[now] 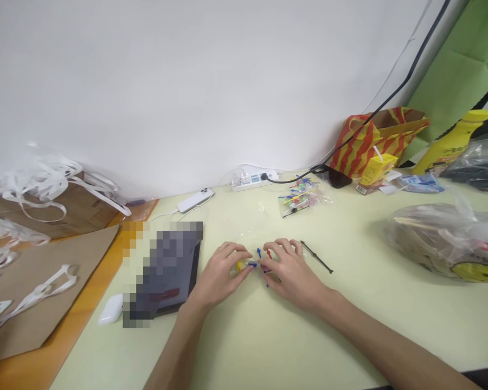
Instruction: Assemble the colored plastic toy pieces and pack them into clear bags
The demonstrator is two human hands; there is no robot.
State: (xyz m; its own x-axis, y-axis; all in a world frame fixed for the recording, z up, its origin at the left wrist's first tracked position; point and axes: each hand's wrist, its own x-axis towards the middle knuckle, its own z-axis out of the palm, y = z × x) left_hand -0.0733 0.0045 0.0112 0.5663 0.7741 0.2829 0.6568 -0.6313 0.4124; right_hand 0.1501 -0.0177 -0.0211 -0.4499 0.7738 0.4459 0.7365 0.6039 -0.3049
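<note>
My left hand [222, 271] and my right hand [290, 271] rest close together on the pale yellow-green table [268, 346]. Between their fingertips are small coloured plastic sticks [257, 263] in yellow, blue and red; both hands pinch them. A thin black stick [317, 257] lies on the table just right of my right hand. A clear bag of more coloured sticks [299, 200] lies farther back.
A tablet [166, 271] and a white earbud case [110, 309] lie to the left. A phone [195, 199] and power strip [254, 179] sit by the wall. Brown paper bags with white handles [32, 260] are left; plastic bags [443, 238], a juice box [376, 170] and a striped bag [370, 138] right.
</note>
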